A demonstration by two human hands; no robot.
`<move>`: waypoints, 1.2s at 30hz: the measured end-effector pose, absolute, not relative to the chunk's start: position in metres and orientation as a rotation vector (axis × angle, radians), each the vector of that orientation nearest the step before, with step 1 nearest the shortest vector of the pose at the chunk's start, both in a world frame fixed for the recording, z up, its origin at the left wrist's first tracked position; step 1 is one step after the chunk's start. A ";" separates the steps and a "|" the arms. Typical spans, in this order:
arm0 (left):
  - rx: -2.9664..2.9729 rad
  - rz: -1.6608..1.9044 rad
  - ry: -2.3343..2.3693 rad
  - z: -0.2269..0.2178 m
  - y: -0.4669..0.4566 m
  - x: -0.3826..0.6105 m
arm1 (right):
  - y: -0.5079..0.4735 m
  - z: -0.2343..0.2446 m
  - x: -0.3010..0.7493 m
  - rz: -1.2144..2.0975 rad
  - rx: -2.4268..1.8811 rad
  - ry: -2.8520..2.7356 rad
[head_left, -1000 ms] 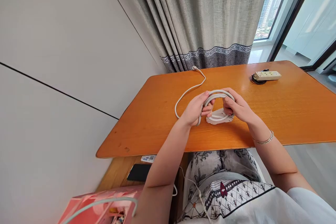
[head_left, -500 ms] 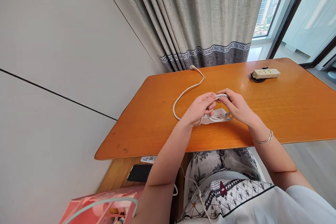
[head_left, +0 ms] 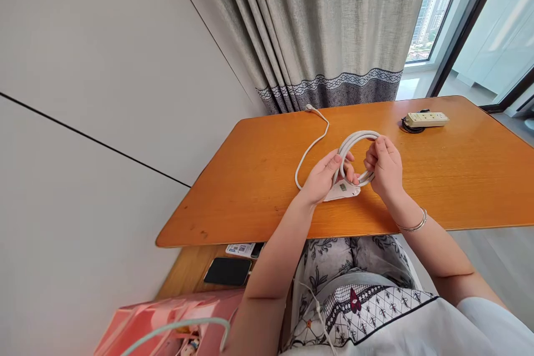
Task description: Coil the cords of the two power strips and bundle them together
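Note:
A white power cord (head_left: 354, 137) is looped into a ring of several turns above the table. My left hand (head_left: 327, 176) pinches the left side of this ring between thumb and fingers. On the right side, my right hand (head_left: 384, 166) is closed around the cord. Just below the coil, a white power strip (head_left: 342, 189) lies on the table, partly covered by my left hand and the loops. From there a loose length of cord runs to the far edge, ending in a white plug (head_left: 309, 107).
A cream power strip (head_left: 426, 119) with a black cord lies at the table's (head_left: 242, 178) far right. Below the left edge are a black phone (head_left: 227, 271) and a pink basket (head_left: 167, 311). A curtain (head_left: 334, 28) hangs behind.
The coil has been raised and turned more upright, showing as a rounder ring. My right hand has moved from its top to its right side. The loose cord has shortened.

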State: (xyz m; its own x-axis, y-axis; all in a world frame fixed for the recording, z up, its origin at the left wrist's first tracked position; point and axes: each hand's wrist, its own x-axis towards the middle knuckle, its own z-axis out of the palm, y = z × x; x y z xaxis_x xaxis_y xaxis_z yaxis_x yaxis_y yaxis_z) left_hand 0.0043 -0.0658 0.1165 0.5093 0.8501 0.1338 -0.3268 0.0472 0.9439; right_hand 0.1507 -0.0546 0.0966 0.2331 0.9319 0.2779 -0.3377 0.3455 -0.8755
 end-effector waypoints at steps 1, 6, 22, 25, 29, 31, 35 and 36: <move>1.208 0.982 0.553 0.116 -0.066 0.005 | -0.054 0.095 0.149 1.017 -0.770 -0.935; 1.200 1.113 0.651 0.119 -0.062 0.009 | -0.050 0.092 0.148 1.119 -0.702 -1.056; 1.541 0.946 0.726 0.132 -0.056 -0.002 | -0.060 0.106 0.171 0.644 -0.923 -1.531; 1.522 0.970 0.683 0.125 -0.056 -0.003 | -0.058 0.101 0.166 0.688 -0.901 -1.344; 1.519 0.977 0.632 0.119 -0.055 -0.008 | -0.055 0.096 0.162 0.754 -0.857 -1.200; 1.515 0.977 0.608 0.116 -0.054 -0.010 | -0.054 0.095 0.161 0.792 -0.840 -1.148; 1.486 0.983 0.591 0.112 -0.054 -0.008 | -0.052 0.094 0.158 0.873 -0.794 -1.017; 1.476 0.989 0.596 0.111 -0.055 -0.006 | -0.052 0.095 0.158 0.894 -0.780 -0.982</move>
State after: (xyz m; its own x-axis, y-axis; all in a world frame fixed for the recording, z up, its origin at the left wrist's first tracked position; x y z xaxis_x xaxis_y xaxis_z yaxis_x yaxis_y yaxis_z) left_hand -0.0059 -0.0552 0.1110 0.5072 0.8289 0.2360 -0.1784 -0.1669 0.9697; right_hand 0.1577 -0.0521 0.0952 0.2793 0.8932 0.3523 -0.2674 0.4248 -0.8649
